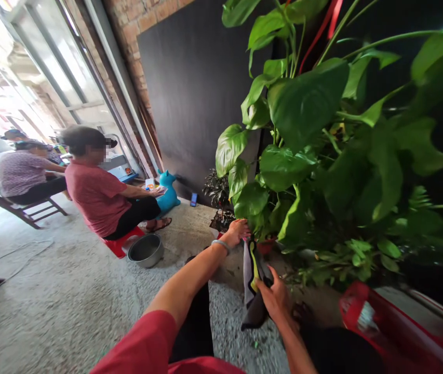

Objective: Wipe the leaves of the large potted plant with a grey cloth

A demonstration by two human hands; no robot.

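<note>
A grey cloth (247, 270) with black edging and a lime-green strip hangs between my two hands, in front of the potted plant. My left hand (237, 232), with a bangle at the wrist, is closed at the cloth's upper end, close against the leaves; its fingertips are partly hidden. Lower down and to the right, my right hand (276, 296) grips the cloth's side, thumb toward the green strip. The cloth's dark lower end droops just above the concrete floor. Large green leaves (307, 104) rise over both hands, and part of a reddish pot (266, 246) shows beneath them.
A person in a pink shirt (96, 192) sits on a red stool (118, 246) at left, beside a grey basin (146, 250) and a blue animal toy (169, 195). A phone (193, 200) stands by the dark board (201, 93). Something red (396, 332) lies at right.
</note>
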